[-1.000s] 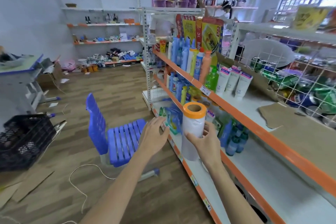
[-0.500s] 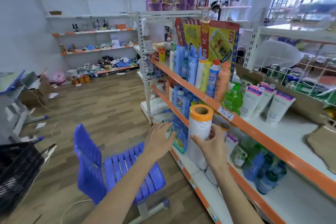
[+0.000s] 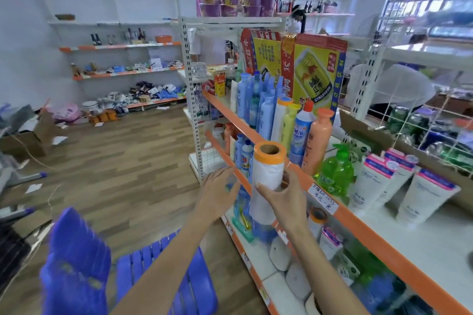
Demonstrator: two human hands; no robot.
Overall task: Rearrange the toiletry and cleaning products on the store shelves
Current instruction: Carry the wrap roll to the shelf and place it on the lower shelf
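Observation:
A tall white roll with an orange top rim [image 3: 267, 176] stands upright in front of the orange-edged upper shelf [image 3: 358, 227], and my right hand [image 3: 284, 197] grips it around the middle. My left hand [image 3: 217, 192] hovers just to its left with the fingers spread, holding nothing. On the upper shelf stand blue bottles [image 3: 256, 102], a peach bottle [image 3: 317, 143], a green pump bottle [image 3: 336, 171] and white tubes [image 3: 399, 186]. The lower shelf [image 3: 258, 256] holds more bottles and a second orange-capped roll [image 3: 317, 220].
A blue plastic chair [image 3: 76, 263] stands close at the lower left, in the aisle. Wooden floor [image 3: 122, 161] opens to the left. A white wire rack [image 3: 419, 125] with cans is at right. Behind it bends a person in white [image 3: 401, 87]. Wall shelves [image 3: 120, 46] line the back.
The roll in my right hand has risen from the lower shelf level to the upper shelf's edge. My view has moved closer to the shelves and the left hand followed alongside.

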